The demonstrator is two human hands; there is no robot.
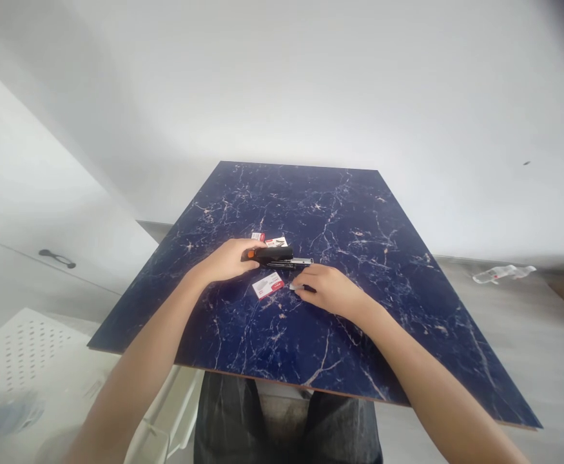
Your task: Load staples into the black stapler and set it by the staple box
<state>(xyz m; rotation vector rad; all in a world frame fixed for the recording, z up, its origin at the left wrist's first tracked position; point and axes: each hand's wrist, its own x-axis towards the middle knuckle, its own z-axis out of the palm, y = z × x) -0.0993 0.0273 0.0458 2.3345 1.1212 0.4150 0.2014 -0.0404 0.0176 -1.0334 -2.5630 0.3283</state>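
A black stapler (278, 255) with an orange patch lies across the middle of the dark blue marbled table (320, 212), its metal tray sticking out to the right. My left hand (232, 260) grips the stapler's left end between thumb and fingers. Just right of the tray, my right hand (330, 289) pinches a small silvery piece, which looks like a strip of staples (296, 287), low over the tabletop. In front of the stapler sits a small white and red box (268, 285). Behind it lies a white packet (276, 242) with a dark picture, partly hidden.
Another small red and white box (258, 236) peeks out behind my left fingers. A clear plastic bottle (504, 274) lies on the floor to the right. At lower left stands a white perforated stool or chair (20, 351). A white cabinet has a dark handle (57, 259).
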